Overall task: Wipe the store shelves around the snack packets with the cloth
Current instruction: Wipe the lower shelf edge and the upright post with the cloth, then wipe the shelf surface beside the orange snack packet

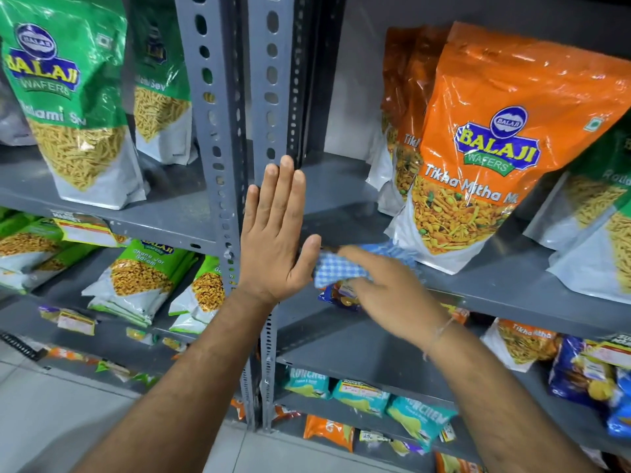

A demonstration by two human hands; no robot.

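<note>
— Hands first: what are they doing?

— The left hand (pixel 275 233) is flat and spread, fingers straight and pointing up, gripping nothing. It lies against the grey slotted upright (pixel 273 107) where the two shelf bays meet.

— And the right?

— The right hand (pixel 386 291) reaches in from the lower right with its fingers curled down over the blue-and-white checked cloth (pixel 336 268). It is blurred, so I would only say it seems to be pressing and clutching the cloth; how firmly, I cannot tell.

— Where is the cloth exactly?

— At the front edge of the grey shelf (pixel 341 189) in the right-hand bay, just beside the left thumb and just left of the bottom corner of the orange snack packet (pixel 495 148) marked "Tikha Mitha". That packet stands tilted, with more orange packets (pixel 406 107) behind it.

— Anything else on that level?

— A green-topped packet (pixel 594 213) leans at the far right edge. In the left bay, green snack packets (pixel 68 97) stand upright on their own shelf.

— Below?

— More packets lie flat on the lower shelves: green ones (pixel 140 278) on the left, teal ones (pixel 362 394) and blue ones (pixel 580 370) on the right. A thin bracelet (pixel 440 332) circles the right wrist.
</note>
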